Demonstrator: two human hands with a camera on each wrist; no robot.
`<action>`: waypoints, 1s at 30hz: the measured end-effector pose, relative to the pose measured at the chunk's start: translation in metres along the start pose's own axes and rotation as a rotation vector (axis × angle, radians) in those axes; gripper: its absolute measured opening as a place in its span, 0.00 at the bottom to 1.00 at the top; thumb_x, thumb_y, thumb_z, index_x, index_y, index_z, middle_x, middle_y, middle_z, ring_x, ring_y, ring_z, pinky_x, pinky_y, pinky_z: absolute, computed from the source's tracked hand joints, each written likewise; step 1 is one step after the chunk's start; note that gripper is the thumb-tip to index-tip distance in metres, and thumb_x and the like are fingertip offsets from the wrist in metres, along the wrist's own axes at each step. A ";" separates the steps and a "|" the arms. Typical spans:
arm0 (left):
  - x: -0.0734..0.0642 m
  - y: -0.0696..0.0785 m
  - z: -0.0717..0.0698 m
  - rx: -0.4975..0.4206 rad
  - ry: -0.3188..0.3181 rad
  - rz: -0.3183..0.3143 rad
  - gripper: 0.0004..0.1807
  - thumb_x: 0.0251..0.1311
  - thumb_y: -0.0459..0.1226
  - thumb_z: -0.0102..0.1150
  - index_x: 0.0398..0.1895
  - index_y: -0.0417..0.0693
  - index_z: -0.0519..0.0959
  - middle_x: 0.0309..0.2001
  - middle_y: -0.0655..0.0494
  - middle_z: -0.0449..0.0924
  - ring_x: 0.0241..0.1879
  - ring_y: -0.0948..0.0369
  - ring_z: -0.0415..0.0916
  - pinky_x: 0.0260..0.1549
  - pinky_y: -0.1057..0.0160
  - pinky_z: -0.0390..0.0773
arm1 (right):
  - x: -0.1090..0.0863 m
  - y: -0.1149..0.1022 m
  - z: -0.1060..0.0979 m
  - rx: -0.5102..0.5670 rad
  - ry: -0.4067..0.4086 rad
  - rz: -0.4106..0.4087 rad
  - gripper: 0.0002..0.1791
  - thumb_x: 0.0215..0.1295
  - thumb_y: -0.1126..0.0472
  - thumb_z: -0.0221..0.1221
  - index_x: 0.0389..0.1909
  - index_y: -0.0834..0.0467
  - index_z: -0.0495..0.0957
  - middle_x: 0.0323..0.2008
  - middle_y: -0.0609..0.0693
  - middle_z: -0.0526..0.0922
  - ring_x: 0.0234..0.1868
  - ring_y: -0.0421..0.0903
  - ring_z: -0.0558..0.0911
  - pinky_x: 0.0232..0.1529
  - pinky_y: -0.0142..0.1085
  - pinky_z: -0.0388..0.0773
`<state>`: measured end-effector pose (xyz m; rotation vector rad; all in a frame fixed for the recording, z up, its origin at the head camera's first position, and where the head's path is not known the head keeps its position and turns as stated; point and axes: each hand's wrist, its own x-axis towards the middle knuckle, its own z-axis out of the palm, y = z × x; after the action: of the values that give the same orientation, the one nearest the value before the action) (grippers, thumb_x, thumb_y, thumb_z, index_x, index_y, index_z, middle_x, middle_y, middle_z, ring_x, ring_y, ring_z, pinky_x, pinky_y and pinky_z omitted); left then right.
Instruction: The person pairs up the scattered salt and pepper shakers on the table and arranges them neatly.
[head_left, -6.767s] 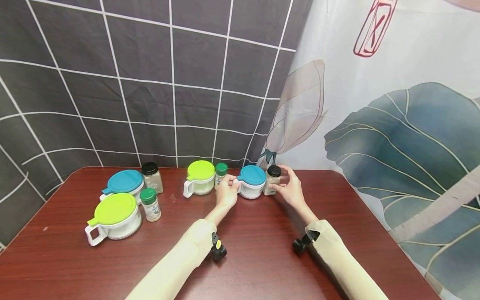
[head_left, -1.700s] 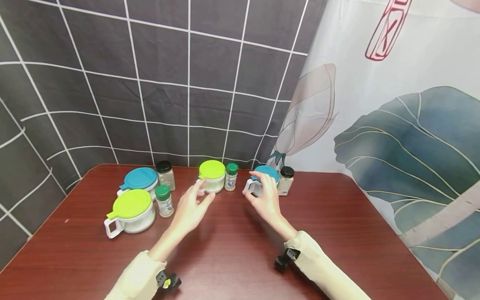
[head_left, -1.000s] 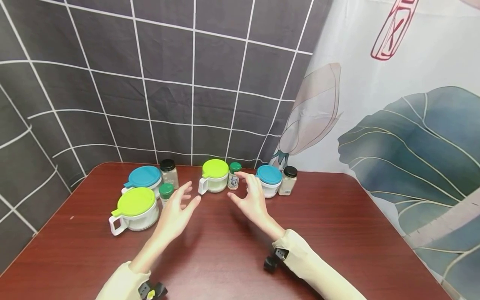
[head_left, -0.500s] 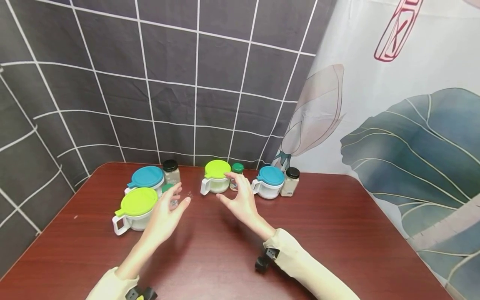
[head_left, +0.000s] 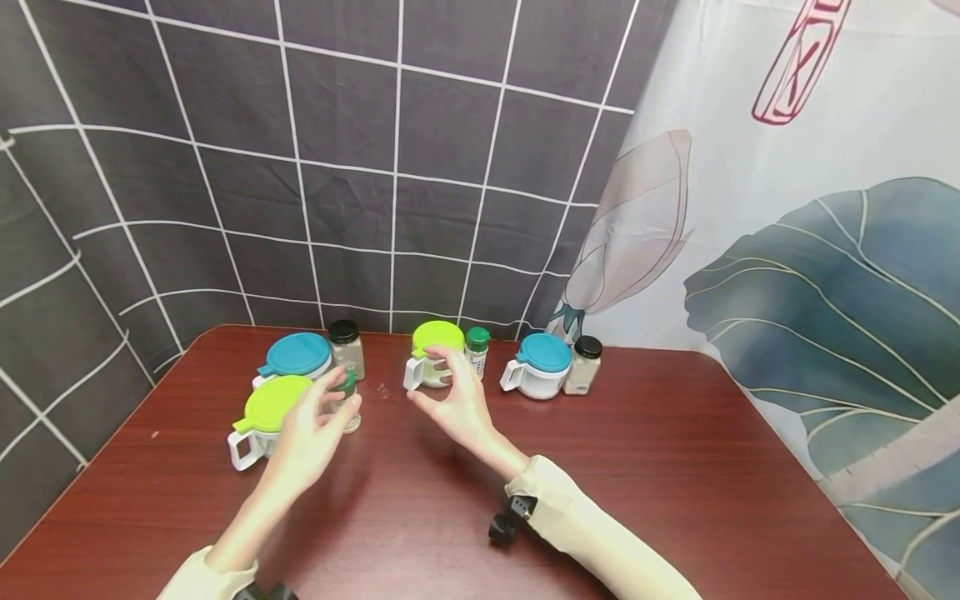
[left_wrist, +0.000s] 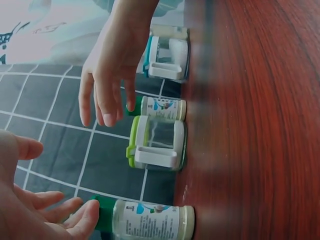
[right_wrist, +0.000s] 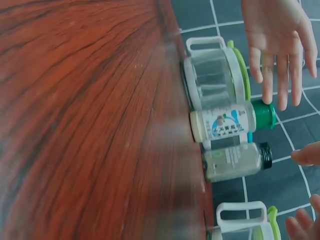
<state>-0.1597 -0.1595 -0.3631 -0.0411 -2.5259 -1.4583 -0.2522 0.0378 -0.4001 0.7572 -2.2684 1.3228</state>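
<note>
My left hand [head_left: 306, 437] hovers over the left group with fingers spread, holding nothing. Nearest it is a seasoning shaker [left_wrist: 150, 220] with a green cap; in the left wrist view my fingertips lie close to that cap, and contact cannot be told. Beside it stand a lime-lidded seasoning jar [head_left: 276, 407], partly hidden by my hand, and a blue-lidded one [head_left: 297, 355]. My right hand [head_left: 461, 407], also holding nothing, is in front of the middle lime-lidded jar [head_left: 438, 335], its fingers loosely bent. A second green-capped shaker [head_left: 477, 350] stands right of that jar.
Behind the left group is a black-capped shaker [head_left: 349, 354]. Farther right, a blue-lidded jar [head_left: 545, 358] stands beside another black-capped shaker [head_left: 583, 367]. All rest on a reddish-brown table [head_left: 600, 475], whose back edge meets a grey checked cloth [head_left: 337, 192].
Earlier my hands were at the right-hand blue-lidded jar and black-capped shaker; they have left both standing. Both hands have since moved left, the right one passing the middle green-capped shaker.
</note>
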 end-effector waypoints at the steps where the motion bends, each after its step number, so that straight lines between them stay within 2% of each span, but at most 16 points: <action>1: -0.001 -0.001 -0.001 0.002 0.001 -0.001 0.31 0.69 0.43 0.52 0.71 0.41 0.59 0.67 0.41 0.66 0.61 0.46 0.70 0.57 0.47 0.73 | 0.000 -0.001 0.002 0.015 -0.007 0.006 0.33 0.46 0.64 0.72 0.56 0.59 0.72 0.50 0.58 0.79 0.49 0.54 0.79 0.46 0.46 0.81; 7: -0.006 -0.003 -0.011 0.010 0.032 0.017 0.30 0.69 0.43 0.51 0.71 0.41 0.60 0.67 0.40 0.67 0.61 0.46 0.70 0.57 0.46 0.72 | 0.003 -0.006 0.011 0.098 -0.036 0.006 0.33 0.47 0.66 0.71 0.57 0.61 0.71 0.51 0.61 0.78 0.48 0.58 0.80 0.46 0.49 0.81; 13: -0.009 -0.005 -0.019 0.079 0.116 0.068 0.27 0.69 0.44 0.51 0.68 0.44 0.66 0.63 0.42 0.72 0.58 0.48 0.72 0.57 0.49 0.72 | 0.006 -0.011 0.018 0.143 -0.059 0.016 0.34 0.47 0.66 0.71 0.57 0.62 0.70 0.49 0.60 0.77 0.48 0.57 0.80 0.49 0.49 0.80; 19: -0.010 -0.010 -0.026 0.118 0.212 0.102 0.22 0.67 0.42 0.54 0.62 0.45 0.72 0.56 0.40 0.77 0.55 0.43 0.73 0.52 0.42 0.67 | 0.007 -0.013 0.023 0.145 -0.061 0.006 0.33 0.47 0.66 0.71 0.57 0.59 0.71 0.49 0.58 0.78 0.50 0.58 0.79 0.49 0.50 0.80; 23: -0.010 -0.013 -0.032 0.143 0.264 0.098 0.21 0.66 0.41 0.55 0.60 0.44 0.75 0.53 0.37 0.78 0.56 0.43 0.71 0.53 0.41 0.65 | 0.007 -0.015 0.025 0.103 -0.060 -0.007 0.33 0.47 0.63 0.71 0.57 0.58 0.71 0.49 0.56 0.80 0.49 0.55 0.80 0.49 0.46 0.80; 27: -0.011 -0.016 -0.039 0.158 0.288 0.085 0.21 0.66 0.40 0.54 0.60 0.43 0.74 0.54 0.37 0.76 0.57 0.43 0.68 0.53 0.41 0.63 | 0.009 -0.017 0.027 0.129 -0.071 0.009 0.33 0.47 0.64 0.72 0.57 0.58 0.71 0.49 0.56 0.80 0.49 0.53 0.80 0.49 0.44 0.80; 30: -0.012 -0.020 -0.043 0.171 0.295 0.066 0.21 0.67 0.41 0.52 0.61 0.43 0.74 0.55 0.38 0.76 0.55 0.43 0.69 0.51 0.47 0.65 | 0.009 -0.019 0.029 0.155 -0.086 0.026 0.34 0.47 0.65 0.72 0.57 0.59 0.71 0.49 0.56 0.80 0.50 0.53 0.80 0.48 0.43 0.81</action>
<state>-0.1432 -0.2058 -0.3613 0.1094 -2.3713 -1.1263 -0.2495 0.0022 -0.3957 0.8543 -2.2678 1.5187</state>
